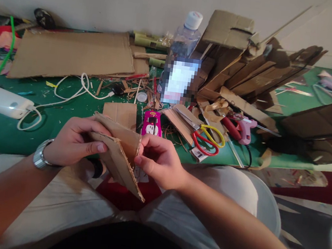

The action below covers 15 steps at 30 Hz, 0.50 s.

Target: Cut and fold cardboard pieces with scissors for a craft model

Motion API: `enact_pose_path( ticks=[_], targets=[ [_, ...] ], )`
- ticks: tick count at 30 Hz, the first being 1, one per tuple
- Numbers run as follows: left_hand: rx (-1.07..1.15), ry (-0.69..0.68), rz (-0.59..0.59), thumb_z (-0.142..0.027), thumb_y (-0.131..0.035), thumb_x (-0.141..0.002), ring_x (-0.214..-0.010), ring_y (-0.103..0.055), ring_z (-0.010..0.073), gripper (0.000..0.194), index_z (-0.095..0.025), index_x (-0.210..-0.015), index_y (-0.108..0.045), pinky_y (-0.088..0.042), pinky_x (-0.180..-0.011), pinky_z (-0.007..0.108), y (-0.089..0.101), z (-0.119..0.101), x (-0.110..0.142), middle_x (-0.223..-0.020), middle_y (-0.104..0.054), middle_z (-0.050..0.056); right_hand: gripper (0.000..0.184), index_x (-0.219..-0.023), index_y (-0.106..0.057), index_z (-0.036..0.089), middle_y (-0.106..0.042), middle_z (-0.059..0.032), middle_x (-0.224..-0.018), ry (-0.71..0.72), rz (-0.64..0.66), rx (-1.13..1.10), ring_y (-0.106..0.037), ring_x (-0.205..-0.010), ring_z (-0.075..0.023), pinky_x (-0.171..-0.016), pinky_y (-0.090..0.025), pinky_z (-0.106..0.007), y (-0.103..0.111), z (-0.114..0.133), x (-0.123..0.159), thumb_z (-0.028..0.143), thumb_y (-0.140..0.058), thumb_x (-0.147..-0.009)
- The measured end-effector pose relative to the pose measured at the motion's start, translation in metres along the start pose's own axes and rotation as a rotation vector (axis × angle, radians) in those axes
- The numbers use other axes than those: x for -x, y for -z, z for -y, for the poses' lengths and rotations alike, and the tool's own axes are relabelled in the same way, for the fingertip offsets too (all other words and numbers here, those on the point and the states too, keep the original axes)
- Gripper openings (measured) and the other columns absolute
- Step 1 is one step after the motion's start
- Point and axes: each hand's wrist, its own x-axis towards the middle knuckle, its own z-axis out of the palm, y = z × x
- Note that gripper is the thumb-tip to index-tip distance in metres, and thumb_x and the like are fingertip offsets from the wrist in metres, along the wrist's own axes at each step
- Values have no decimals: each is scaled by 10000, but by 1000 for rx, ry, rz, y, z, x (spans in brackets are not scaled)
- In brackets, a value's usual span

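Observation:
Both my hands hold a folded piece of brown cardboard (119, 153) over my lap. My left hand (73, 141), with a metal watch on its wrist, grips the left side, thumb on top of the lower flap. My right hand (159, 160) pinches the fold on the right edge with closed fingers. The lower flap slants down toward my knees. A pink toy car (151, 124) lies on the green mat just beyond the cardboard.
Red and yellow scissors (208, 140) and a pink glue gun (241, 128) lie right of the car. A water bottle (182, 57), a flat cardboard sheet (74, 53), a heap of cardboard scraps (253, 66) and a white power bank (2, 101) with cable sit on the green mat (6, 132).

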Motion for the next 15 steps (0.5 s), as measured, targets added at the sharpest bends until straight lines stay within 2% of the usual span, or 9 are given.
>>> enact_pose_path(
  ticks=[7,10,15],
  targets=[
    [-10,-34,62,-389,-892,-867,-944,-740,205,183,-220,-925,-852,-579,-794,257,0,2,1,-932,-827,79,295,-789,-551,188,-506,37,-734,22,54,37,-419,-664,-107,-601,-356,-227,0,-4,2,358,-767,-897],
    [-6,-52,92,-394,-869,-896,-959,-735,199,194,-206,-936,-847,-573,-807,254,0,1,0,-947,-825,87,296,-776,-543,199,-474,46,-688,-19,39,13,-399,-634,-109,-560,-327,-222,-1,-4,3,383,-745,-890],
    [-6,-53,93,-398,-879,-882,-927,-741,198,186,-220,-928,-855,-585,-792,258,0,-1,-2,-934,-826,79,220,-744,-538,206,-479,58,-639,-61,40,-57,-387,-568,-96,-519,-300,-221,-1,-1,2,281,-723,-837]
  ],
)
